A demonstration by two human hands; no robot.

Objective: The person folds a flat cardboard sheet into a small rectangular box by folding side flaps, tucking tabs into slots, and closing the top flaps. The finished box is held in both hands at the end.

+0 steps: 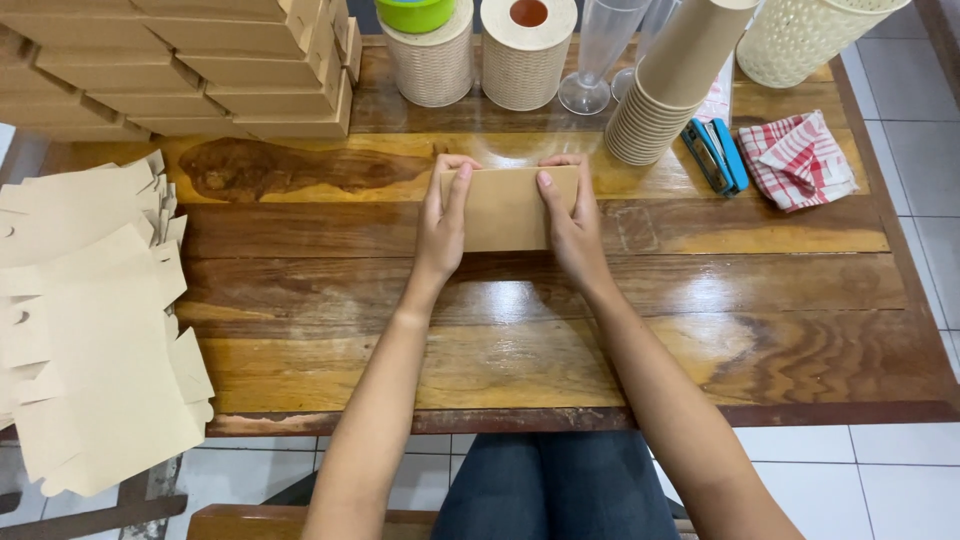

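Note:
A brown cardboard box stands on the glossy wooden table, a little beyond its middle. My left hand grips the box's left end, thumb laid across the near face. My right hand grips the right end the same way, fingers wrapped over the far edge. Both forearms reach straight out from the table's near edge.
Flat unfolded box blanks lie at the left edge. Folded boxes are stacked at the back left. Behind the hands stand two paper rolls, clear glasses and a tilted stack of paper cups. A blue stapler, checked cloth and pale basket sit right.

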